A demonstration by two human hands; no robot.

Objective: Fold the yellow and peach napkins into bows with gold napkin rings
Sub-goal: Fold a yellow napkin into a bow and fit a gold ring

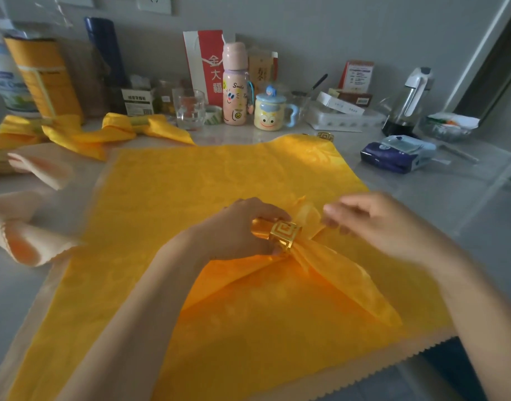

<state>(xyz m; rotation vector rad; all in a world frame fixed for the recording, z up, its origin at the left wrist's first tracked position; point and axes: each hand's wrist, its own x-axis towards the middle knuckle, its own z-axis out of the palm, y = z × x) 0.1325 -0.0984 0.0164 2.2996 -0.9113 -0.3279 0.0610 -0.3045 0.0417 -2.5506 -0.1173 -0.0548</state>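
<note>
A large yellow napkin lies spread flat over a peach napkin whose zigzag edge shows at the front. On top, a second yellow napkin is gathered at its middle and threaded through a gold napkin ring. My left hand grips the ring and the bunched cloth on its left side. My right hand, blurred, hovers just right of the ring with fingertips at the cloth tip poking out. Two finished yellow bows lie at the back left.
A peach bow lies at the left. Another gold ring sits beyond the napkin's far edge. Bottles, a glass, a smiley mug, boxes and a tissue pack crowd the back of the counter.
</note>
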